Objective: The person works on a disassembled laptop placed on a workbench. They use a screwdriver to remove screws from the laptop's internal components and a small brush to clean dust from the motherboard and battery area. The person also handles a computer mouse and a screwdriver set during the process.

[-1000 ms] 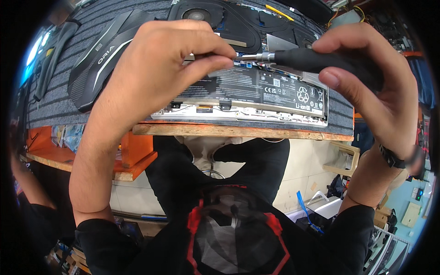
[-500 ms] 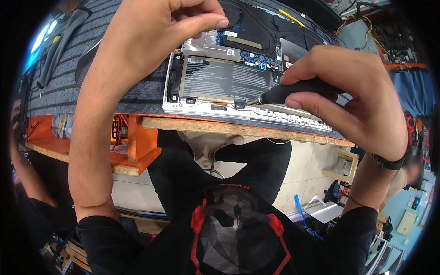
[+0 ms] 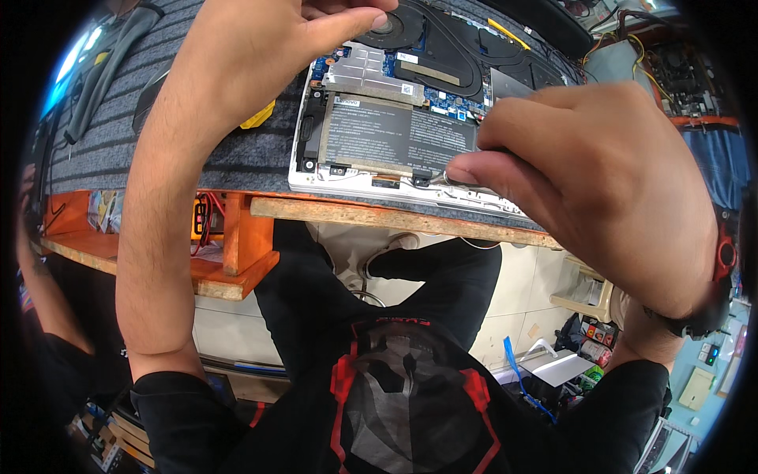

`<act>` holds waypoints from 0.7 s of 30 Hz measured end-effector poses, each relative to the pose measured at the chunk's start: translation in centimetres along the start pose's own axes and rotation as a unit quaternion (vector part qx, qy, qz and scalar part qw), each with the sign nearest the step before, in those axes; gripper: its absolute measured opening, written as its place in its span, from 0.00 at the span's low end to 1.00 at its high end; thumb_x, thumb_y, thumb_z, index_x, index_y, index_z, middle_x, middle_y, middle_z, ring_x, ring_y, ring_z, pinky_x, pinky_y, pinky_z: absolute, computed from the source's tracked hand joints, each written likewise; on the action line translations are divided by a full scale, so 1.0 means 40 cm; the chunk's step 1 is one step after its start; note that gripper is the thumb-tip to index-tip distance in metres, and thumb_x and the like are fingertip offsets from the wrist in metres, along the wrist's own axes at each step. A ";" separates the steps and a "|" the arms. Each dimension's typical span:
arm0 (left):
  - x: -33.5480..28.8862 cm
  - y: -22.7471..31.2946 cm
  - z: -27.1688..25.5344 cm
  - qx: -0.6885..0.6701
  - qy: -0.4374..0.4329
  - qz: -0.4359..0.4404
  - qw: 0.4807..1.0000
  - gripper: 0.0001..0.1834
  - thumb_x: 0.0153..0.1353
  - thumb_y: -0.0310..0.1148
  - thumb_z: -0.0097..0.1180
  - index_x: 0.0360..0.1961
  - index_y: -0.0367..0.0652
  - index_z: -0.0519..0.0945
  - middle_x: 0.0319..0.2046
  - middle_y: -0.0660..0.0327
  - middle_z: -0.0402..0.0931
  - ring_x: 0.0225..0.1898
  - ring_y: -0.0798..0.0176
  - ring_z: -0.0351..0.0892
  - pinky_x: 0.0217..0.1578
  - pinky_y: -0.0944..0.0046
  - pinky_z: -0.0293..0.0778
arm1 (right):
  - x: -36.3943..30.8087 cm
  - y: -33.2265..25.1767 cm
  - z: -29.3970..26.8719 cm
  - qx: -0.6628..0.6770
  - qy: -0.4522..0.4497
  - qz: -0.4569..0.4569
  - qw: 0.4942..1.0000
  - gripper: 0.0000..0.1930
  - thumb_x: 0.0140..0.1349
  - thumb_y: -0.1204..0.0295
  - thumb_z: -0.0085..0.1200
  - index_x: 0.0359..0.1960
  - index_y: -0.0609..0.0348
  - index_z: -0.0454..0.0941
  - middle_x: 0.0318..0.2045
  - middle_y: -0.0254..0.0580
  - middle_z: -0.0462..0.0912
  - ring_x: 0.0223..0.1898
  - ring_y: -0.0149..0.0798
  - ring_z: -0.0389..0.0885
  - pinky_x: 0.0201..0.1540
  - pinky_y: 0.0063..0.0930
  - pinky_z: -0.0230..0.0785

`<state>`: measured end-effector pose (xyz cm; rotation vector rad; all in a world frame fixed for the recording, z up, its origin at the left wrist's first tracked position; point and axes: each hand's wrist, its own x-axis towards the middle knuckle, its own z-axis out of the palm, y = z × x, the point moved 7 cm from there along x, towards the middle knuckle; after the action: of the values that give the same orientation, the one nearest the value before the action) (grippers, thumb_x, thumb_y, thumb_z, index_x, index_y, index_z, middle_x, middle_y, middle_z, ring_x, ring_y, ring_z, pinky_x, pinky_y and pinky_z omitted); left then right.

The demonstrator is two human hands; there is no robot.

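Observation:
An opened laptop lies on the bench, with its inner parts bare. A flat black battery fills its near left part, and a fan sits behind. My right hand is closed round a screwdriver, whose dark handle is now mostly hidden behind the fingers. The screwdriver's tip is at the battery's near edge, by a small black tab. Over the fan side of the laptop, my left hand has thumb and fingers pinched together. Whatever they hold, if anything, is hidden.
A grey ridged mat covers the bench, whose wooden front edge runs before my knees. A yellow thing shows beside my left forearm. A thin yellow tool lies behind the laptop. Another person's arm is at far left.
My right hand has rolled over and moved slightly left, covering the screwdriver's handle. My left hand has shifted slightly up. The laptop sits a little further right in view, and a yellow thing has appeared.

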<state>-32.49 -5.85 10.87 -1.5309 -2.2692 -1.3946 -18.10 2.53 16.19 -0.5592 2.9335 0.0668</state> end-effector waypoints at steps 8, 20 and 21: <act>0.005 0.016 -0.026 -0.006 -0.012 -0.011 1.000 0.08 0.63 0.27 0.67 0.42 0.36 0.87 0.36 0.58 0.87 0.37 0.68 0.85 0.41 0.68 0.81 | 0.021 -0.029 -0.018 0.074 0.058 -0.057 0.994 0.10 0.58 0.75 0.66 0.39 0.60 0.80 0.38 0.48 0.76 0.37 0.55 0.79 0.35 0.43 0.71; 0.005 0.011 -0.041 -0.054 -0.010 -0.008 0.998 0.08 0.63 0.24 0.65 0.43 0.34 0.86 0.35 0.58 0.87 0.36 0.68 0.85 0.42 0.68 0.81 | 0.019 -0.020 -0.017 0.071 -0.048 0.007 0.996 0.11 0.61 0.79 0.62 0.45 0.58 0.78 0.39 0.47 0.76 0.40 0.54 0.82 0.39 0.42 0.73; 0.003 0.010 -0.043 -0.047 -0.009 -0.002 0.999 0.08 0.63 0.24 0.65 0.43 0.34 0.87 0.35 0.57 0.87 0.37 0.68 0.85 0.42 0.68 0.81 | 0.022 -0.018 -0.014 0.078 -0.054 0.014 0.995 0.11 0.61 0.79 0.62 0.45 0.59 0.78 0.41 0.47 0.76 0.41 0.54 0.81 0.40 0.42 0.73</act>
<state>-32.93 -6.94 12.19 -1.5734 -2.2479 -1.5159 -18.72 1.51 16.58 -0.4760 2.8095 -0.1225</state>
